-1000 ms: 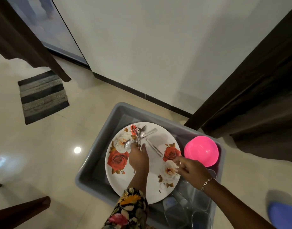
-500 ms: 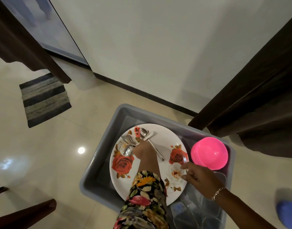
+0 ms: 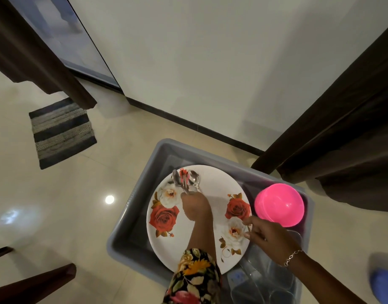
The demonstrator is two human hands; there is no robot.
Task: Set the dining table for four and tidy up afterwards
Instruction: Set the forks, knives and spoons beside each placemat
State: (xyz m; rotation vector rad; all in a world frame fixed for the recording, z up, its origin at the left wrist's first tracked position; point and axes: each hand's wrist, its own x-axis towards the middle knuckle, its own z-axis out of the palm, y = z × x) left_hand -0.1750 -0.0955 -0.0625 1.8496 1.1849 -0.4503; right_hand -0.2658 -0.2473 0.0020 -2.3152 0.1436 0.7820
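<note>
Steel spoons (image 3: pixel 186 181) fan out of the left hand (image 3: pixel 196 207), which clenches their handles above the floral plate (image 3: pixel 219 189). Gather them all into one tight bunch before lifting, I'd judge. At the plate's rim the right hand (image 3: pixel 269 235) curls; whether it grasps is unclear. Pink bowls (image 3: pixel 279 207) sit beyond it, inside the grey tub (image 3: pixel 131 233).
</note>
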